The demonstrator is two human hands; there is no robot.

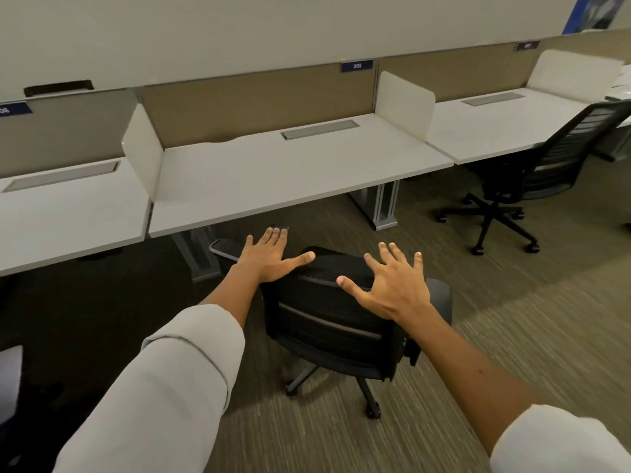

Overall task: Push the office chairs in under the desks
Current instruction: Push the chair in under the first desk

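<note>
A person's left hand and right hand, fingers spread and grasping nothing, reach for a black office chair's stiff backrest top, likely rolling easily toward the desk.

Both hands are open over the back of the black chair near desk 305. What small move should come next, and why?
Probably lower both hands onto the top of the black chair's backrest and grip it. The left hand and right hand are spread open above it, and the chair stands out from the desk, not pushed in.
</note>
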